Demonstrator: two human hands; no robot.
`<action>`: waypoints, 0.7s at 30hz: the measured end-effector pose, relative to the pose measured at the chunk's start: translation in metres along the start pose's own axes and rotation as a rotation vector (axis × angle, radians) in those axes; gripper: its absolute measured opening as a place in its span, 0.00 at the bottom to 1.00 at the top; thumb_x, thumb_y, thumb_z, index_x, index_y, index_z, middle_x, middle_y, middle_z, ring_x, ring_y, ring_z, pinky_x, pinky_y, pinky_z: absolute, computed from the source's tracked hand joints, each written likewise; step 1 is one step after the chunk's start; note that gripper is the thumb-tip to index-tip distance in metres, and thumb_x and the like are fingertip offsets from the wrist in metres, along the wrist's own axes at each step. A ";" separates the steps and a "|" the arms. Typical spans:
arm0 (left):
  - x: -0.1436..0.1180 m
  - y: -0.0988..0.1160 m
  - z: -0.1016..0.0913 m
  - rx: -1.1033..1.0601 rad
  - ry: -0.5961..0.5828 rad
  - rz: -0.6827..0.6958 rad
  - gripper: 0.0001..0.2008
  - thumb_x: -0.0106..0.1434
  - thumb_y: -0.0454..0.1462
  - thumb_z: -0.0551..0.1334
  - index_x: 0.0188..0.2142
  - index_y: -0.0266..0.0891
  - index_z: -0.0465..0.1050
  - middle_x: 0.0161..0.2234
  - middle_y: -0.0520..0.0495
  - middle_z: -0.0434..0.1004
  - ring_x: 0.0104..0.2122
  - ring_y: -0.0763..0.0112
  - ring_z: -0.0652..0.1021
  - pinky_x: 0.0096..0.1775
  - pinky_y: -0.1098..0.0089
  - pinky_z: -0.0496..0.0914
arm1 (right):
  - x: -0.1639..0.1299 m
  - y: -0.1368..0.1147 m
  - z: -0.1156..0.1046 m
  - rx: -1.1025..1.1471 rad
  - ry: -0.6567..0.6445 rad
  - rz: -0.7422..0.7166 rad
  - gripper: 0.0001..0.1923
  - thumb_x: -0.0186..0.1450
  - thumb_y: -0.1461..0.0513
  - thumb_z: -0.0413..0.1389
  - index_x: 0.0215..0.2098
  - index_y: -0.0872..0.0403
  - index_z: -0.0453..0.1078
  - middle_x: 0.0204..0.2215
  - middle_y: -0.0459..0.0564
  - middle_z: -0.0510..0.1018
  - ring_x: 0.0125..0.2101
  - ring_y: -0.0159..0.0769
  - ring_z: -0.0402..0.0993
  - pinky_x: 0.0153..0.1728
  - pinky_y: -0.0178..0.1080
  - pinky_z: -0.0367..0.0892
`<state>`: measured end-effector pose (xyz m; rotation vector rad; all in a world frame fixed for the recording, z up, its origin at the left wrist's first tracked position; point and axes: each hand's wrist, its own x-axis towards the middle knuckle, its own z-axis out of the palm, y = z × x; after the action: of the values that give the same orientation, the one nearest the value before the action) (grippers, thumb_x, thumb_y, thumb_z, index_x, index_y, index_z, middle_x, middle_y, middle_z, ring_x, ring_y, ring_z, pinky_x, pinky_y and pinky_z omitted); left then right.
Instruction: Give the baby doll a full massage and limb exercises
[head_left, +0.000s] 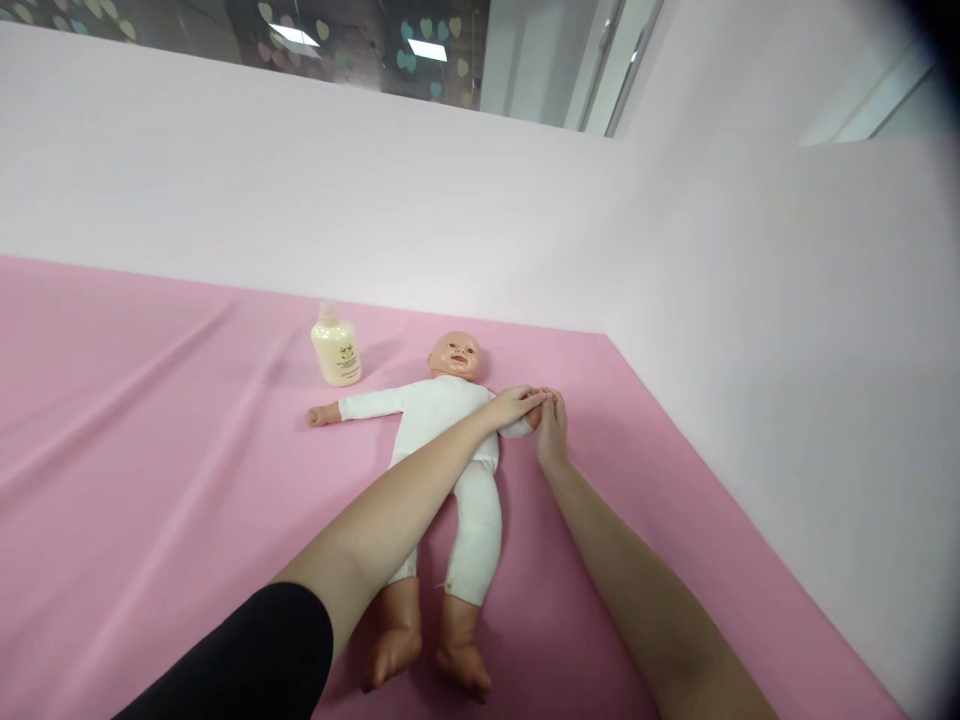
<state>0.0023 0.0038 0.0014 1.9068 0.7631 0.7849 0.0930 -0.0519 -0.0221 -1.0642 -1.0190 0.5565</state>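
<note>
A baby doll (427, 425) in a white suit lies on its back on the pink mat (187, 500), head away from me. Its arm on the left is stretched out sideways. Across the doll's body reaches my left arm, and my left hand (516, 405) is closed around the doll's hand on the right side. My right hand (553, 430) is closed on that same doll's hand from the outer side, its fingertips meeting those of my left. Between my hands only a little of the doll's hand shows.
A pale yellow pump bottle (337, 350) stands upright on the mat, left of the doll's head. White walls (375, 200) border the mat behind and on the right. Above the back wall is a window (360, 50) with heart-shaped decorations. Folds run across the mat's left side.
</note>
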 end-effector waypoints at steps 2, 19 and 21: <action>0.000 -0.001 0.000 -0.003 -0.027 0.007 0.18 0.62 0.48 0.54 0.31 0.35 0.68 0.26 0.53 0.69 0.28 0.73 0.69 0.34 0.72 0.63 | 0.000 0.001 0.000 0.014 0.005 0.012 0.15 0.64 0.50 0.47 0.35 0.52 0.65 0.32 0.46 0.73 0.36 0.34 0.71 0.43 0.41 0.67; 0.006 -0.004 0.005 -0.043 0.052 0.058 0.13 0.66 0.37 0.50 0.39 0.35 0.73 0.37 0.47 0.77 0.40 0.70 0.74 0.48 0.69 0.66 | 0.001 0.014 -0.003 0.048 -0.066 0.049 0.20 0.61 0.49 0.51 0.44 0.52 0.63 0.43 0.50 0.72 0.47 0.37 0.69 0.53 0.45 0.62; 0.006 -0.004 0.004 -0.053 0.061 0.082 0.14 0.66 0.37 0.50 0.40 0.35 0.73 0.38 0.46 0.77 0.41 0.70 0.74 0.49 0.68 0.66 | 0.002 0.017 -0.003 0.046 -0.065 0.079 0.20 0.60 0.49 0.52 0.44 0.53 0.63 0.44 0.51 0.72 0.48 0.37 0.69 0.54 0.45 0.62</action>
<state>0.0082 0.0077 -0.0030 1.8838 0.6979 0.9092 0.0982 -0.0448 -0.0367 -1.0547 -1.0192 0.6800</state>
